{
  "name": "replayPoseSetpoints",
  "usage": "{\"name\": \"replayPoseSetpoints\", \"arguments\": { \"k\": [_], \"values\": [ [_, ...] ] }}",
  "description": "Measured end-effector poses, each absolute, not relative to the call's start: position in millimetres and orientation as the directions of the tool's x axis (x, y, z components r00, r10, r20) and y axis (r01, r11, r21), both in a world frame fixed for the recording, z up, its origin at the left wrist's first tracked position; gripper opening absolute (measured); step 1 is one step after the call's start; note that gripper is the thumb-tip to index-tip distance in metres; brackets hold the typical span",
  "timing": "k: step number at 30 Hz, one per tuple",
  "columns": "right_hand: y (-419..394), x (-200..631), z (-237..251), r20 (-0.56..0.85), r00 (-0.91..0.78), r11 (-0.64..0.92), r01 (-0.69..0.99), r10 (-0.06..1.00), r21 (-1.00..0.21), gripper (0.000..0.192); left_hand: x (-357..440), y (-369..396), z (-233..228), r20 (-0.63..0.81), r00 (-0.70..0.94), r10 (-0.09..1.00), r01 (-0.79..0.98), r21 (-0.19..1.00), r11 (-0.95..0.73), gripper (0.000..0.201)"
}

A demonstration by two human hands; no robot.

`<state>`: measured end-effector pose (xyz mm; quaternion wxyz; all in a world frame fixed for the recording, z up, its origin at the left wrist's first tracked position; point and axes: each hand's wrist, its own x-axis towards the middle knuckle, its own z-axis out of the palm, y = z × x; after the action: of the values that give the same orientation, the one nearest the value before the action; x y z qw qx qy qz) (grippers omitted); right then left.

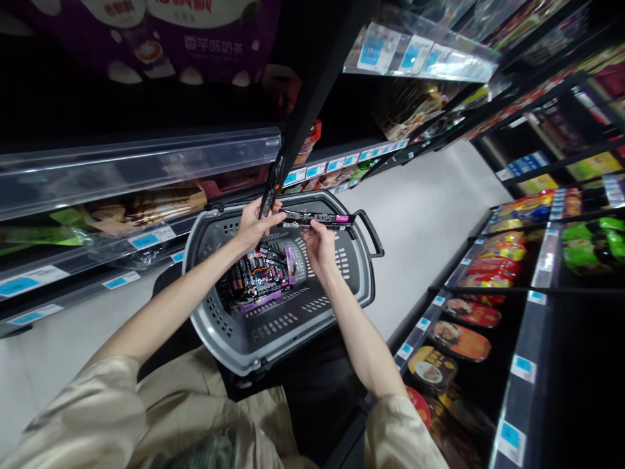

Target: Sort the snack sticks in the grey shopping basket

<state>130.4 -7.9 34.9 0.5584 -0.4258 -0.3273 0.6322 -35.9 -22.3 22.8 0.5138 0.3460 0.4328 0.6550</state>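
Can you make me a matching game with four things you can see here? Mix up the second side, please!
1. Packet with a pink end
2. Basket
3. Sleeves
4. Green packages

A. Tan
B. At the far right of the picture
C. In the fingers of the right hand
D. Mostly grey

Pairs: 1-C, 2-D, 3-A, 4-B

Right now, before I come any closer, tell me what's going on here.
A person in a store aisle is handling slim black packets over a gray basket. The left hand holds one packet upright, and the right hand grips another, with a pink patch near its end. More black and purple packets lie grouped inside the basket, toward its left side.
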Motion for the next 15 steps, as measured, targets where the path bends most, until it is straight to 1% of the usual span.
{"name": "replayPoseSetpoints", "arguments": {
  "k": [6, 10, 15],
  "values": [
    [-8.9, 128.6, 36.5, -0.180, 0.005, -0.163, -0.387, 0.984, -0.908, 0.023, -36.6, -18.9, 20.0, 0.004, -0.235, 0.972, -0.394, 0.914, -0.099, 0.045],
    [-9.5, 128.9, 35.3, -0.168, -0.023, -0.164, -0.382, 0.986, -0.909, 0.024, -38.0, -17.3, 17.6, 0.008, -0.257, 0.966, -0.379, 0.919, -0.108, 0.045],
    [-9.3, 130.6, 34.8, -0.177, -0.048, -0.181, -0.383, 0.983, -0.906, 0.022, -38.7, -18.4, 17.8, 0.025, -0.275, 0.961, -0.360, 0.924, -0.127, 0.045]
  ]
}}
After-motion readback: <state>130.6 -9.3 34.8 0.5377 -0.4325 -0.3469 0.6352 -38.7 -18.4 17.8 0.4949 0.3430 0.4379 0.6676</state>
